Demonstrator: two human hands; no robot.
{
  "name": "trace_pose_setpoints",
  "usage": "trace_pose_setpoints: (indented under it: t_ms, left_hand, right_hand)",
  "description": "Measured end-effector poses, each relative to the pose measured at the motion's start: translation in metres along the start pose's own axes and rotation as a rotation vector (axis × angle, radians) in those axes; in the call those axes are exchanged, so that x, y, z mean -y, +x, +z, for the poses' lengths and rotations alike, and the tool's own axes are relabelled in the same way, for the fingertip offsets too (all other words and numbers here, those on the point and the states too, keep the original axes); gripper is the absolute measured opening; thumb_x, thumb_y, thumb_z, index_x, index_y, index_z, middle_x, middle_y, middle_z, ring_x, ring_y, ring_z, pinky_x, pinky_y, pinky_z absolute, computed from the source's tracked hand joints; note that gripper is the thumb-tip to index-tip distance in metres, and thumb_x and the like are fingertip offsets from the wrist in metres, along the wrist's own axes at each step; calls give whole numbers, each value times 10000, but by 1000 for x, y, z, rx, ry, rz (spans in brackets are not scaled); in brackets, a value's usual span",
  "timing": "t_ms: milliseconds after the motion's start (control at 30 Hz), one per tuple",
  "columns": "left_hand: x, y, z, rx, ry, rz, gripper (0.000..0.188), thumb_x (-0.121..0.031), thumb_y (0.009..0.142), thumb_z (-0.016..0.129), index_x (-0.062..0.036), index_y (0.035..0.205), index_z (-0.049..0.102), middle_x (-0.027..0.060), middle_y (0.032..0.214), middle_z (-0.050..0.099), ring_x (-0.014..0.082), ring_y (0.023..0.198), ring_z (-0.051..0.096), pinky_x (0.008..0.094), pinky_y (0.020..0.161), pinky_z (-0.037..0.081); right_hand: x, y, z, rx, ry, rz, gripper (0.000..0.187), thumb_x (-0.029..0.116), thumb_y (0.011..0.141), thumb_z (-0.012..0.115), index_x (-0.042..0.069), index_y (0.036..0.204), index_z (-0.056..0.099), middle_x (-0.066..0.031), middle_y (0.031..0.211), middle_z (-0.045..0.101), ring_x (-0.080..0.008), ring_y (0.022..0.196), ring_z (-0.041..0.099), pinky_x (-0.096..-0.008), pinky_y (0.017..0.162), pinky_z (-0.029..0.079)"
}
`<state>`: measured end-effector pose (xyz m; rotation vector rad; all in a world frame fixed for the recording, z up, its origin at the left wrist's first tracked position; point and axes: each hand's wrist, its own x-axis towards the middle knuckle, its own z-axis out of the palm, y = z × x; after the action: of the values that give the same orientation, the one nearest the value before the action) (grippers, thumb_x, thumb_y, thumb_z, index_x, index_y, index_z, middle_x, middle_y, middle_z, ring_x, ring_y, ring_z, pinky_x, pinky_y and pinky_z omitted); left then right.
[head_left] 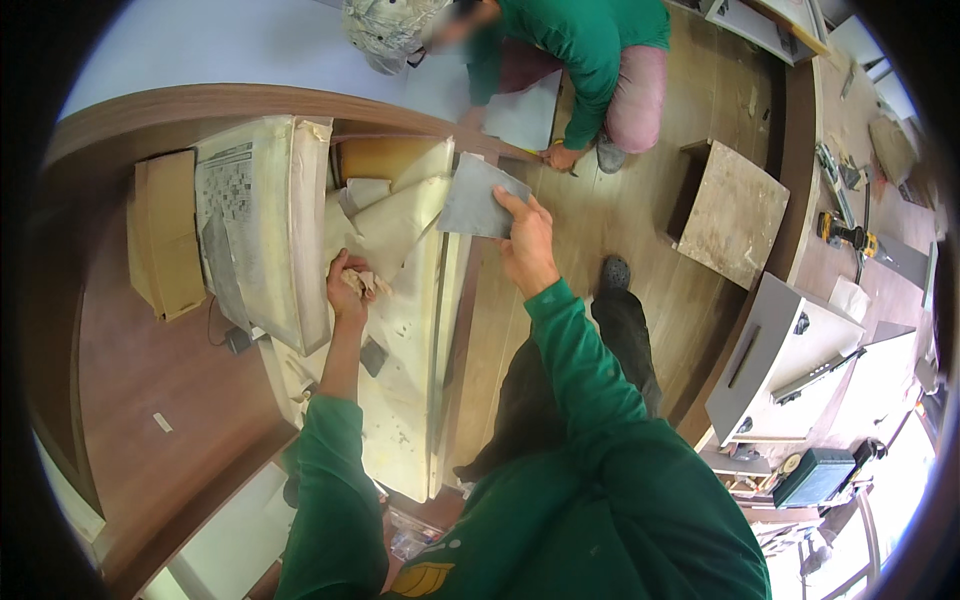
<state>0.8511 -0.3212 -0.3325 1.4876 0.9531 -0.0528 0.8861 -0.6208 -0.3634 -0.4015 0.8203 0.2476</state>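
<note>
My right hand point(527, 243) pinches a grey, roughly square flat sheet point(482, 196) by its right edge, thumb on top. The sheet is held up over the right edge of the pale panels; its material I cannot tell. Lower and to the left, my left hand point(346, 290) is closed on a crumpled piece of tan paper or cloth point(371, 284). Under it lies a large cream-white panel point(400, 410) with dark specks and a small dark grey square piece point(373, 356) on it. Torn pale wrapping point(400, 220) spreads between my two hands.
Beside the panels on the left stand a thick wrapped slab point(262, 230) and a cardboard box point(165, 235). A co-worker in a green top point(590, 50) crouches ahead, hands low. To the right are a worn wooden stool point(735, 215), a drawer unit point(780, 365) and a cordless drill point(845, 234).
</note>
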Motion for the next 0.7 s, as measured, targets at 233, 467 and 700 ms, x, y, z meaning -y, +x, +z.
trace_pose_setpoints:
  t_ms: [233,467,700]
  left_hand:
    - [-24,-11,0,138,-102,-125,321,-387,842,683,-87,736,643,16,593,560,162,464,539,295,355,339]
    - [-35,-99,115,-57,463,380,174,-183,823,719,-16,869,710,24,679,619,130,531,547,271,469,409]
    - [-33,-34,196,-188,729,764,211,-193,787,740,-19,904,759,72,652,661,142,573,583,304,596,488]
  right_hand:
    - [25,-21,-48,-75,-178,-58,337,141,878,694,-29,1158,611,-75,1081,656,-186,963,615,-325,853,479]
    - [30,-13,-134,-127,-256,-90,305,133,896,682,-17,1149,603,-59,1051,653,-171,902,617,-319,813,492]
    - [32,-17,-139,-48,-404,-116,256,123,910,668,-15,1124,638,-30,1045,660,-132,893,598,-288,811,470]
